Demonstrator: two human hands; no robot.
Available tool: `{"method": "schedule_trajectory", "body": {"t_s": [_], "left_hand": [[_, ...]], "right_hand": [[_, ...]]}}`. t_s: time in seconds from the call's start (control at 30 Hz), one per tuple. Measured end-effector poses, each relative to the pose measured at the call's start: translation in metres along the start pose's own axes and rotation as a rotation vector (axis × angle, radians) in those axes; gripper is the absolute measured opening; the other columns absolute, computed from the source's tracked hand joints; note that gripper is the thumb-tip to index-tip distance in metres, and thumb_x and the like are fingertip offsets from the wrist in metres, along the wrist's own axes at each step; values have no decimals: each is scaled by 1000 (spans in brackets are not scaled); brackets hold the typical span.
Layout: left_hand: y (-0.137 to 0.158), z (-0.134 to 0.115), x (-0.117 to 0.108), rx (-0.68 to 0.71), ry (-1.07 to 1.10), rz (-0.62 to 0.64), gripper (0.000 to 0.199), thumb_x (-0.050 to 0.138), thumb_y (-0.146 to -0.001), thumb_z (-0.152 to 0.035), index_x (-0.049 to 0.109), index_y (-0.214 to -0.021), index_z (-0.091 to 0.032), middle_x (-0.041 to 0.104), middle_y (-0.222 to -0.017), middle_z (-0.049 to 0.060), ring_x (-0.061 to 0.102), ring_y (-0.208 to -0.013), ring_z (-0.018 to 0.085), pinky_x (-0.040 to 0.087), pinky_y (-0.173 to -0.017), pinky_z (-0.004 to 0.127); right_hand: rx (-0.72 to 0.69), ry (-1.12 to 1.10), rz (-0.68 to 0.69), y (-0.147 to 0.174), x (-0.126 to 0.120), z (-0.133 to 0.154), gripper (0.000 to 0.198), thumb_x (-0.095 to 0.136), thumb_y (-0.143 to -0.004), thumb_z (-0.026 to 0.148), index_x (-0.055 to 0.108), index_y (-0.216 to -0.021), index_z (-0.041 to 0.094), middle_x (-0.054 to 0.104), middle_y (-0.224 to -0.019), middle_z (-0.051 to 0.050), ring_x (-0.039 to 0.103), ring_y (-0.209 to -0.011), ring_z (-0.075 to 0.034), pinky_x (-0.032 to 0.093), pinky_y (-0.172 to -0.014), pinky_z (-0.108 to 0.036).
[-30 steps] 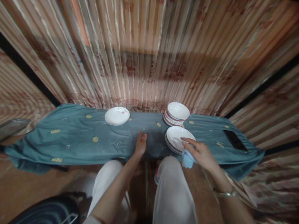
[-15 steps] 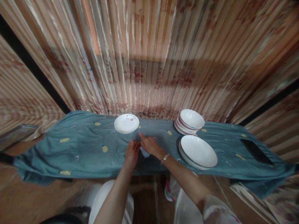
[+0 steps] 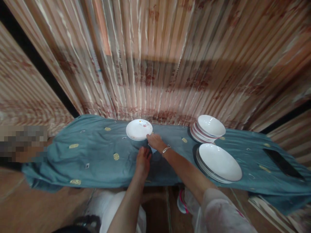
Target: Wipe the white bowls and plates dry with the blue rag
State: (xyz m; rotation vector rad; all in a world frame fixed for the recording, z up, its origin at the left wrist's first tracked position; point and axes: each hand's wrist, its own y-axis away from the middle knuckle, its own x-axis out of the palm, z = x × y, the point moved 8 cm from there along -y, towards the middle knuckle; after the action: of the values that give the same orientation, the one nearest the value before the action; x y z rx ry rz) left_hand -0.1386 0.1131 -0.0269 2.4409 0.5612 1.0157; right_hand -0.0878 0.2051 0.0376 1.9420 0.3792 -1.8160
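My right hand (image 3: 155, 141), with a bracelet at the wrist, has its fingers closed at the right front rim of a white plate (image 3: 138, 128) with a flower pattern. The plate lies toward the back of the cloth-covered table, and I cannot tell whether others are beneath it. Partly hidden under my right hand is a small pale blue piece, perhaps cloth (image 3: 152, 149). My left hand (image 3: 143, 158) is just in front of the plate, fingers stretched over the tablecloth, holding nothing.
Stacked white bowls (image 3: 211, 126) stand at the back right, with a stack of larger white plates (image 3: 220, 162) before them. A dark flat object (image 3: 283, 163) lies at the right end of the green tablecloth (image 3: 97, 165). A pleated curtain (image 3: 155, 81) hangs directly behind the table.
My right hand has moved away from my left hand to the plate's rim and taken hold there. My left hand stays in front. The whole view has shifted slightly.
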Motion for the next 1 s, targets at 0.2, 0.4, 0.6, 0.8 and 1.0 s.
{"method": "schedule_trajectory", "body": {"t_s": [0.2,0.4,0.6,0.8,1.0], "left_hand": [[-4,-3,-4,-9,26,4,22,41,-96,-29,54,-114,-25,56,-133,11,55,-123,18,48,-94,31],[-3,-14,-4,-29,74,15,24,44,-95,-37,56,-112,-25,63,-119,10,64,-109,19,51,-88,32],[2,-21,-1,33,43,167,21,62,-84,-29,63,-103,-19,72,-95,6,69,-82,17,55,-80,33],[13,-14,-5,109,-109,217,21,68,-70,-15,66,-91,-14,74,-82,5,70,-72,17,58,-65,28],[10,-4,-15,155,-386,185,36,65,-75,-18,68,-110,-15,74,-101,10,71,-81,20,56,-57,25]], "right_hand": [[-42,17,-29,6,-18,9,31,39,-94,12,65,-110,5,69,-109,-23,65,-109,-27,49,-93,-37],[-25,25,-84,40,-27,9,31,36,-97,15,62,-112,7,71,-106,-21,68,-102,-27,52,-86,-36],[-23,-16,-114,99,-21,18,27,37,-96,12,61,-110,10,73,-102,-17,70,-98,-26,53,-81,-34],[130,-268,-113,158,-2,6,36,45,-98,26,53,-130,10,74,-101,-16,71,-93,-27,52,-79,-34],[263,-766,-393,192,-3,-56,35,46,-97,36,62,-121,16,75,-92,-7,70,-79,-19,51,-72,-29]]}}
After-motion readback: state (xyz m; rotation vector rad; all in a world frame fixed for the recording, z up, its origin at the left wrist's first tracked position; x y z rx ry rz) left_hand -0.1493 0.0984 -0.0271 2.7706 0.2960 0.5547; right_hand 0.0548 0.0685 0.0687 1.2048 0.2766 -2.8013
